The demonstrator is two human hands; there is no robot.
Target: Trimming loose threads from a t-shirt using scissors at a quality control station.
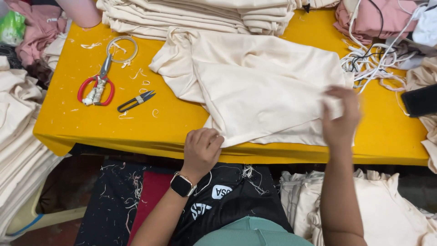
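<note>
Cream garment (259,86) overhangs table (68,123) edge, both hands (201,150) (339,120) gripping it.

Yellow worktop in a sewing room

The yellow worktop (91,132) is strewn with thread scraps under even light; below its front edge lies a dark floor (63,182) (littered with more thread), with folded cream cloth stacks (18,150) alongside.

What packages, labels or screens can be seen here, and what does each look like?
Smartwatch: on the left wrist, a rounded square with a dark blank screen and black band.
Green bag: top left corner, crumpled shiny plastic, bright green.
Black device: right edge of the yellow table, flat and dark; whether it is a screen cannot be told.
Apron print: white markings on black cloth, below the table edge.
</note>
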